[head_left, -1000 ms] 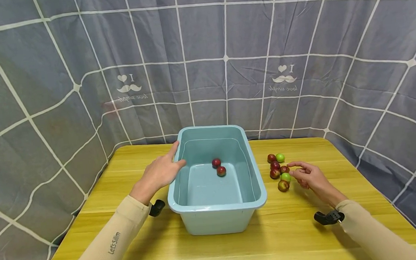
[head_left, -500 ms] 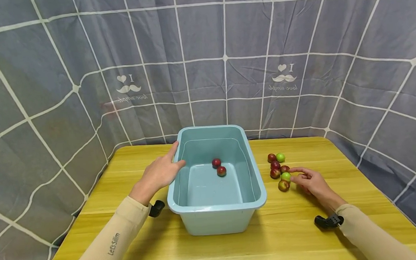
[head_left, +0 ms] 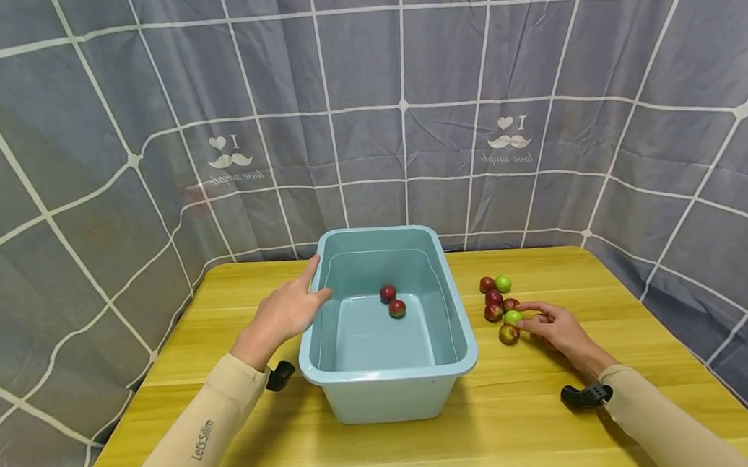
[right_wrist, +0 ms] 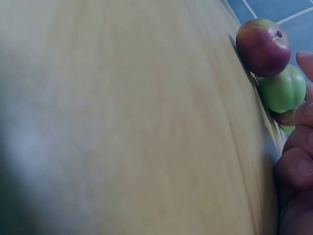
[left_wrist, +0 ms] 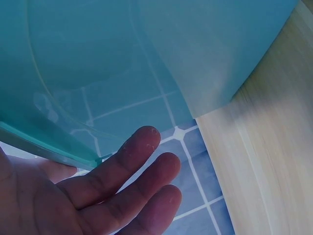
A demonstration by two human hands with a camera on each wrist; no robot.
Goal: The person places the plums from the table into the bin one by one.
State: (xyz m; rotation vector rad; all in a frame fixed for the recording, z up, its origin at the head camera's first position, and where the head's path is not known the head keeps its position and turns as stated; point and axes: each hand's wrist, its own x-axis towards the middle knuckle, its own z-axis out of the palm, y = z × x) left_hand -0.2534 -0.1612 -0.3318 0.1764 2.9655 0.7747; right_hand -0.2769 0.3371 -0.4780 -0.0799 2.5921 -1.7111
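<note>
My left hand holds the left rim of a light-blue plastic tub, thumb over the inner side and index finger along the edge. In the left wrist view, its other fingers hang loosely outside the wall. Two dark-red plums lie on the tub floor. My right hand is at a loose group of plums right of the tub. Its thumb and index fingertips are beside a green plum, close to a red plum behind it. The right wrist view cuts off most of this hand; contact is unclear.
A reddish-green plum lies nearest the front of the group, several dark-red ones to its back left, and another green plum at the far end. The wooden table meets a grey checked curtain behind.
My right hand has shifted slightly down and left, its thumb and index now closer to the nearer green plum. My left hand stays on the tub rim. The plums keep their places.
</note>
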